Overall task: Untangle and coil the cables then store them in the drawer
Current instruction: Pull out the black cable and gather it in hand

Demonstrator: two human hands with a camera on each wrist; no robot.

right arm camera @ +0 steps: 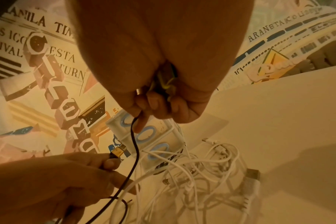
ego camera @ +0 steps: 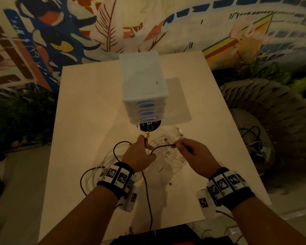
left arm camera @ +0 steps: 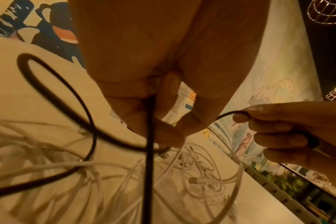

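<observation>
A black cable runs from the table's front edge up to my left hand, which pinches it just below its gold plug. From there a short span crosses to my right hand, which grips it in curled fingers. The gold plug and the black cable also show in the right wrist view. Under both hands lies a tangle of white cables, also seen as white cables. A small white drawer unit with three blue-handled drawers, all shut, stands behind.
The pale table carries a translucent mat under the drawer unit and a round dark sticker at its foot. A white USB plug lies at the tangle's right. More cables lie on a woven seat off the right edge.
</observation>
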